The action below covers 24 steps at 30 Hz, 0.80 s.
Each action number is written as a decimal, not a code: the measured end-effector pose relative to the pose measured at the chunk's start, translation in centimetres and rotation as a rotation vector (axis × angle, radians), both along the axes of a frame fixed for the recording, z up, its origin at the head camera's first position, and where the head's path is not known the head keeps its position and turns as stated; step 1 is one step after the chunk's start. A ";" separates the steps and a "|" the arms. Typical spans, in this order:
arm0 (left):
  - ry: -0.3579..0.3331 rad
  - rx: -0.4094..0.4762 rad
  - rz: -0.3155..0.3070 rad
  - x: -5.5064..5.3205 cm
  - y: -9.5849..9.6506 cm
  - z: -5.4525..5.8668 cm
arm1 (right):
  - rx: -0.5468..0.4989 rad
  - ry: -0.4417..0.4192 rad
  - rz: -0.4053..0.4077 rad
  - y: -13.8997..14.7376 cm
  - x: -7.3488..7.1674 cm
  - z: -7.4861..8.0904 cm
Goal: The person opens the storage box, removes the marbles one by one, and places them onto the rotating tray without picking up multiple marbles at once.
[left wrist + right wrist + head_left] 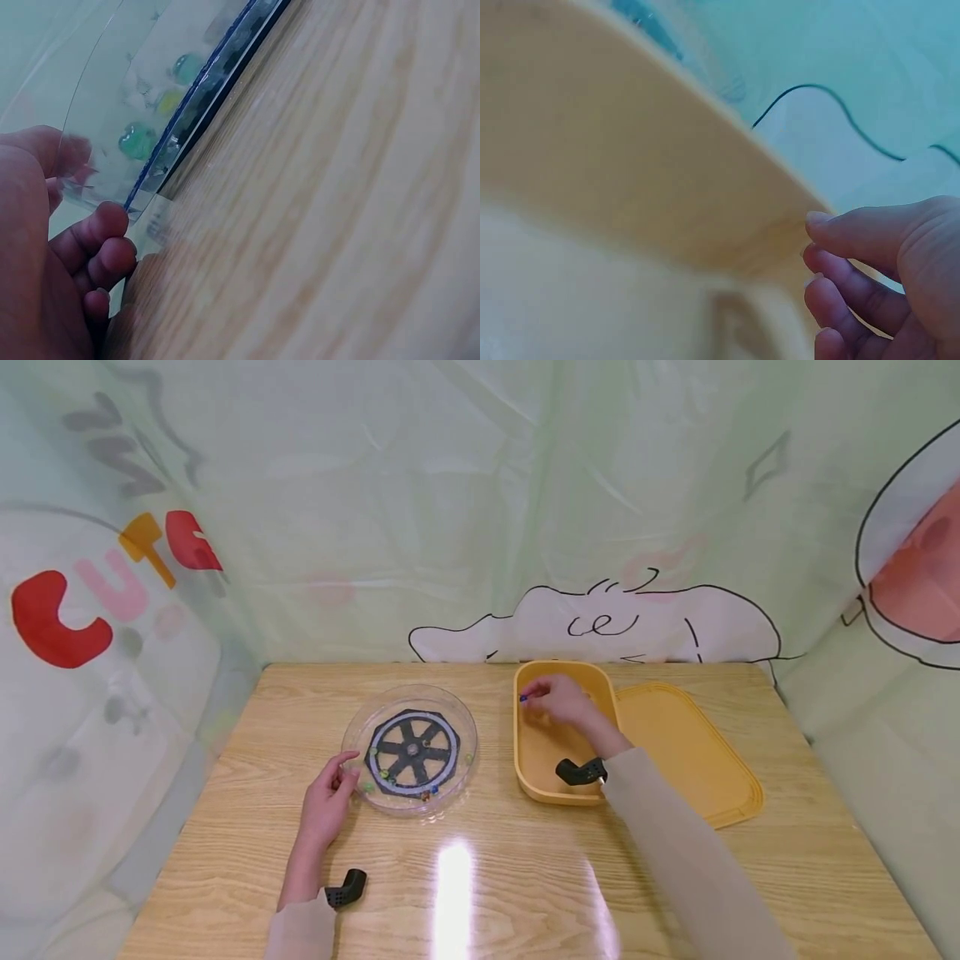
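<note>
My right hand (558,700) pinches a small blue marble (523,698) over the left side of a yellow bin (517,760). In the right wrist view, the thumb and fingers (870,232) come together near the bin wall, and the marble is hidden there. My left hand (327,800) rests loosely at the left edge of a round clear dish (468,718), its fingertips at the rim. Inside the dish lies a dark spoked wheel (412,749). Several small marbles are spread around it, among them a green marble (136,141) near my left fingers.
A yellow lid (686,752) lies flat on the wooden table (480,852), right of the bin and partly under my right forearm. A printed curtain (450,510) hangs behind the table and along both sides.
</note>
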<state>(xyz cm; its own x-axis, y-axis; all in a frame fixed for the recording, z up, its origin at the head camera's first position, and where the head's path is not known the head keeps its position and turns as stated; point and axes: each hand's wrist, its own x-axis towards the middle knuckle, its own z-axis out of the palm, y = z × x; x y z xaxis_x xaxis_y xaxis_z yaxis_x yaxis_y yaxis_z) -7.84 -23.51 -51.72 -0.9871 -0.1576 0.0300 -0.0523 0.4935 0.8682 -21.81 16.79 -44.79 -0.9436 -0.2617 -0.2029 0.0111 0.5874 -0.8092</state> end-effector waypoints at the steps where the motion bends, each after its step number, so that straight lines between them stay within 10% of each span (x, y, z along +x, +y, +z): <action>1: 0.000 -0.001 -0.001 0.0 0.0 0.0 | -0.005 0.010 0.000 -0.1 0.0 0.2; 24: -0.004 -0.002 -0.010 0.1 0.0 0.1 | -0.144 0.105 0.043 -4.1 3.2 3.8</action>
<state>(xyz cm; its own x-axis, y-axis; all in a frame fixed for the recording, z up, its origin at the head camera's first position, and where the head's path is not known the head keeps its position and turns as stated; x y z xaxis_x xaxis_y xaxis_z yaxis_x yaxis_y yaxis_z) -7.78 -23.52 -51.60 -0.9887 -0.1476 0.0264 -0.0509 0.4960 0.8669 -18.58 12.67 -41.03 -0.9449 -0.3217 -0.0612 -0.1008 0.4636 -0.8803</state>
